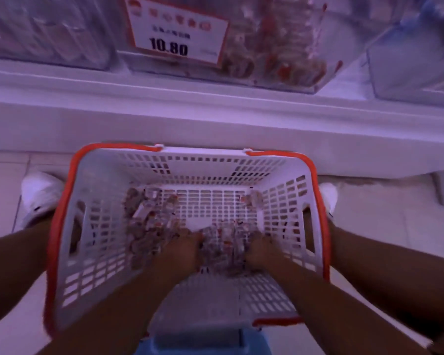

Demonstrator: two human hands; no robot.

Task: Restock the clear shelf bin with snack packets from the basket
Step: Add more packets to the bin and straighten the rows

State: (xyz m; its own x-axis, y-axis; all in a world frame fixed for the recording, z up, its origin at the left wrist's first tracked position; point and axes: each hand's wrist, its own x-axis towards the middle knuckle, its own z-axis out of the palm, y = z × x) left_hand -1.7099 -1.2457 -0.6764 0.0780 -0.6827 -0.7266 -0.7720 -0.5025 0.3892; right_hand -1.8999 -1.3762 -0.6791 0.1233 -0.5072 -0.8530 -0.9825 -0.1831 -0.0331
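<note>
White slatted basket (pixel 92 226) on floor below clear shelf bin (pixel 280 47); left hand (pixel 182 252) and right hand (pixel 260 252) curled into loose snack packets (pixel 223 248), scooping. Likely risk: slippery packets spilling between cupped hands during lift to bin.

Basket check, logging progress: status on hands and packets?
Left hand and right hand both down in basket, fingers curled into packets. More packets loose at left. Bin above, partly stocked. Nothing in the way.
</note>
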